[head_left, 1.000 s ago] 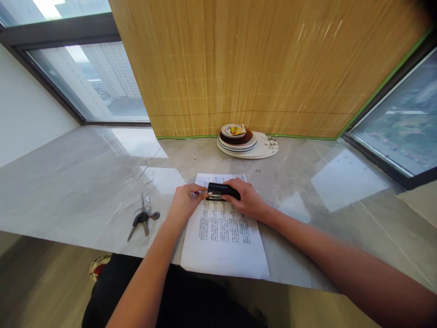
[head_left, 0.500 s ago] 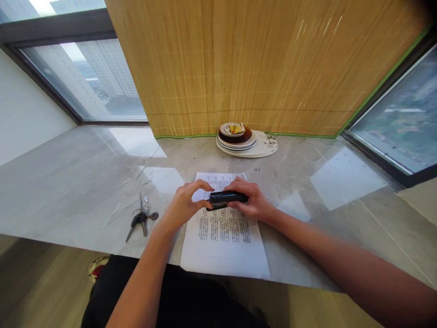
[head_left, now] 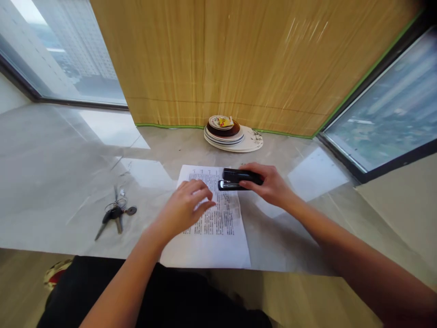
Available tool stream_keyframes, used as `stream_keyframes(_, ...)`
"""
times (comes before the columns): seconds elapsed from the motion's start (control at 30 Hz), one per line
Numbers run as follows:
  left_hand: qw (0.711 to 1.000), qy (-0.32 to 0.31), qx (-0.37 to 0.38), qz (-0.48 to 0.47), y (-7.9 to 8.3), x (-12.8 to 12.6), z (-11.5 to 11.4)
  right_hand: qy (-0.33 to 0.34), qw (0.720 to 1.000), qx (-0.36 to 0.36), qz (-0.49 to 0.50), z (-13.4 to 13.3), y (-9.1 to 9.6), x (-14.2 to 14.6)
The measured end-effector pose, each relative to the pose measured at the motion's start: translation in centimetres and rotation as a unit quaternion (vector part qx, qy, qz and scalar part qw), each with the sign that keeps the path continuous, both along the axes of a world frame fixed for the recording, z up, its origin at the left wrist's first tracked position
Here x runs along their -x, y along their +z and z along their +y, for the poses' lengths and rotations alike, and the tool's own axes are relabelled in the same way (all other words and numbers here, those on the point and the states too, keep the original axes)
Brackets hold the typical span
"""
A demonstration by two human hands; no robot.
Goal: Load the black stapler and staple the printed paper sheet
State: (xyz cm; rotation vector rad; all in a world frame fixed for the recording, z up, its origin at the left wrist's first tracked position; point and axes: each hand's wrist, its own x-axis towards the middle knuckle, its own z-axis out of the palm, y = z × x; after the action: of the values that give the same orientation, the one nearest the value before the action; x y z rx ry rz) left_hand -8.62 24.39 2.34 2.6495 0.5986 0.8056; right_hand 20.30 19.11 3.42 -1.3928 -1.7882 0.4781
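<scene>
A black stapler (head_left: 235, 178) is gripped by my right hand (head_left: 269, 182), its jaw end pointing left with a gap between the upper arm and the base. It is over the upper right part of a printed sheet of paper (head_left: 211, 248), which lies on the grey counter. Whether the stapler touches the paper, I cannot tell. Above the left part of the sheet my left hand (head_left: 187, 202) is bent with thumb and fingers apart, nothing between them, a short way from the stapler's jaw end.
A bunch of keys (head_left: 116, 214) lies on the counter to the left. At the back stands a stack of plates (head_left: 225, 139) with a yellow packet (head_left: 225, 122) on top, in front of a bamboo blind (head_left: 211, 59). Windows flank the counter (head_left: 75, 168) at both sides.
My left hand has come away from the stapler's end. The right hand has carried the stapler right and away from me, and its jaw now shows open. The camera view has shifted.
</scene>
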Motion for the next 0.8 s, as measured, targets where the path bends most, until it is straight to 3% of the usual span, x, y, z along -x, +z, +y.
stream_keyframes(0.1, 0.992, -0.082, 0.015, 0.095, -0.8, -1.0, -1.6, 0.018, 0.998, 0.051, -0.04, -1.5, -0.4, -4.5)
stream_keyframes(0.23, 0.986, -0.087, 0.02, 0.144, -2.2, -1.8, -2.7, 0.159, 0.977, 0.128, -0.057, -3.0, 0.0, -7.9)
stream_keyframes(0.3, 0.987, -0.064, 0.018, 0.148, -2.8, -2.0, -2.9, 0.226, 0.961, 0.145, -0.061, -3.2, 0.6, -7.7)
stream_keyframes(0.4, 0.988, -0.047, 0.018, 0.149, -3.2, -2.2, -2.9, 0.26, 0.954, 0.138, -0.05, -3.4, 0.6, -6.0)
stream_keyframes(0.57, 0.987, -0.051, 0.028, 0.152, -3.1, -2.2, -2.9, 0.26, 0.959, 0.106, -0.03, -3.8, -0.6, -4.0)
stream_keyframes(0.7, 0.989, -0.054, 0.04, 0.134, -3.0, -1.9, -2.8, 0.23, 0.97, 0.071, -0.048, -3.8, -0.8, -4.4)
stream_keyframes(0.8, 0.99, -0.053, 0.049, 0.12, -3.3, -1.8, -2.7, 0.242, 0.966, 0.073, -0.05, -3.7, -0.5, -4.7)
